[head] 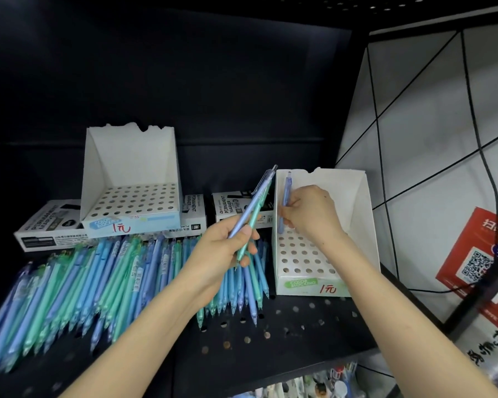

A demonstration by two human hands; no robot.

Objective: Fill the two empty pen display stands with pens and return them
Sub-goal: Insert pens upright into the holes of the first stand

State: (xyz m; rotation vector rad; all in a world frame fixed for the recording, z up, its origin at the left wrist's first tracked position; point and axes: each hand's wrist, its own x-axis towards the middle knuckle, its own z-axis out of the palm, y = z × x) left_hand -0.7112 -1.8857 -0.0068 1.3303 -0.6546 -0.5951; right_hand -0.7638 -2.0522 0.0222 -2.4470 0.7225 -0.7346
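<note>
Two white cardboard pen stands with hole grids sit on a black perforated shelf. The left stand point(131, 196) rests on marker boxes and holds no pens. The right stand point(322, 254) sits near the wall. My right hand point(311, 211) pinches a purple-blue pen point(285, 202) upright, its tip down in a hole at the stand's back left corner. My left hand point(227, 245) grips two pens point(253, 211), one purple-blue and one teal, slanted up to the right beside the right stand. A large pile of blue, teal and purple pens point(104, 282) lies across the shelf's left and middle.
Black-and-white permanent marker boxes point(49, 228) lie along the back of the shelf. A white wire-grid wall panel point(429, 139) with a black cable and a red QR-code sign point(477, 254) stands on the right. More stock shows on a lower shelf.
</note>
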